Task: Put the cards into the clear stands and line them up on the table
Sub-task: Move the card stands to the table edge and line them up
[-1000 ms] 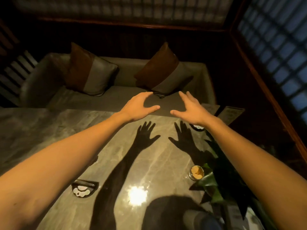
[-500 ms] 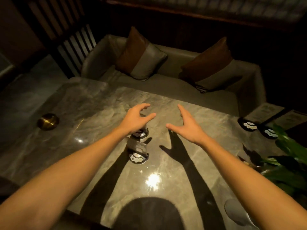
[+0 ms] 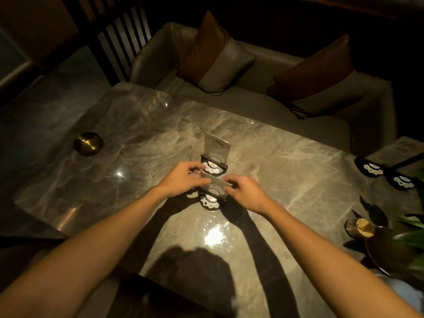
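both hands, left hand (image 3: 181,180) and right hand (image 3: 246,191), pinch the near stand (image 3: 214,183) ends, long axis left-right.

2 bare forearms (no sleeves)

Your surface (image 3: 286,171) is grey-beige marble with pale veining. The stands (image 3: 212,167) in front of you have black bases printed with white and red shapes (details too small to read). The round dish (image 3: 88,143) to your left is brassy gold, and the cushions (image 3: 213,53) are brown over grey.
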Demonstrator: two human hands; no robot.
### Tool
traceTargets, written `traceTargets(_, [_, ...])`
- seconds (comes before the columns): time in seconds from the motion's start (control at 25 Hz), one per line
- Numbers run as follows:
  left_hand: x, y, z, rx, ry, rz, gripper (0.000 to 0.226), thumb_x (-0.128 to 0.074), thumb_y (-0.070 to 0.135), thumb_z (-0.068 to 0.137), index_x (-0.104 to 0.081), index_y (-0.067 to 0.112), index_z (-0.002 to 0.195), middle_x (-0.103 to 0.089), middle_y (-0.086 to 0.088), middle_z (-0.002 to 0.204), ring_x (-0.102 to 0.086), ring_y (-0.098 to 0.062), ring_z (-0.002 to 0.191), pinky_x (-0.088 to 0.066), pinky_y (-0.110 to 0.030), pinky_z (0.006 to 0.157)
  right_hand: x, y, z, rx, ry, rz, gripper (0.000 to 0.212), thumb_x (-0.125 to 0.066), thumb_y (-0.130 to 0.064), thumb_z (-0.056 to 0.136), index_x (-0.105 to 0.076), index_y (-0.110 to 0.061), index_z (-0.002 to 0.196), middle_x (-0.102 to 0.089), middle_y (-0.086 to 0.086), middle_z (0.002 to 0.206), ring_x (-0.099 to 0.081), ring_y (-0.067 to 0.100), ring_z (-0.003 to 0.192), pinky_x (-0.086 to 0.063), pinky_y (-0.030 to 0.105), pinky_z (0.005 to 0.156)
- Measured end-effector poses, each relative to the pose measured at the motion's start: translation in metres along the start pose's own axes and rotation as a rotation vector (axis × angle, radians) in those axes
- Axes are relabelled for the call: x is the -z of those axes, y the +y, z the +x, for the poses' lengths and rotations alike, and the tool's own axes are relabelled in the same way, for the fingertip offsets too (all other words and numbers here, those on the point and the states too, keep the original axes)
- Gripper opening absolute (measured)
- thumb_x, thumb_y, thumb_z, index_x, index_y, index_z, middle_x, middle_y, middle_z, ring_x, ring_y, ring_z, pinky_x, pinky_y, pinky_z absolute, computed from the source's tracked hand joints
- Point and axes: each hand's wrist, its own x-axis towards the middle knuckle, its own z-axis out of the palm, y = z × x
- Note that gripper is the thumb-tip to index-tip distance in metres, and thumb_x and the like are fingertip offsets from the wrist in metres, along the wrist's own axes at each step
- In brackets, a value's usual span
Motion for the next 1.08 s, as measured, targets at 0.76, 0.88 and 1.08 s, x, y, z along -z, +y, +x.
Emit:
traceTargets(0.76, [-0.156, 0.204, 0.149, -0.373, -0.023, 0.074, 0.007, -0.084, 0.026, 0.078, -0.077, 0.024, 0.078, -0.075, 0.005, 0.076, -0.07, -0.012, 0.074, -0.057, -0.036, 0.072, 0.238, 0.141, -0.04, -0.168, 0.269, -0.129, 0.01, -0.063, -0.023, 0.095, -0.069, -0.025, 0.104, -0.07, -0.005, 0.098, -0.065, 0.013, 0.091, -0.056, 0.044, 0.083])
traceTargets(0.88, [-0.198, 0.251, 0.187, -0.425, -0.028, 0.087, 0.012, -0.083, 0.024, 0.08, -0.074, 0.032, 0.078, -0.073, 0.014, 0.076, -0.067, -0.001, 0.073, -0.054, -0.022, 0.069, 0.291, 0.184, -0.04, -0.203, 0.32, -0.178, 0.013, -0.062, -0.027, 0.096, -0.07, -0.025, 0.107, -0.071, -0.005, 0.098, -0.065, 0.014, 0.09, -0.056, 0.044, 0.082])
traceTargets(1.08, [-0.264, 0.301, 0.251, -0.436, -0.042, 0.099, 0.01, -0.084, 0.026, 0.079, -0.075, 0.03, 0.08, -0.072, 0.014, 0.076, -0.063, 0.004, 0.067, -0.047, -0.01, 0.063, 0.353, 0.256, -0.033, -0.252, 0.353, -0.209, 0.019, -0.063, -0.026, 0.096, -0.072, -0.022, 0.112, -0.074, -0.002, 0.107, -0.066, 0.015, 0.096, -0.058, 0.039, 0.082])
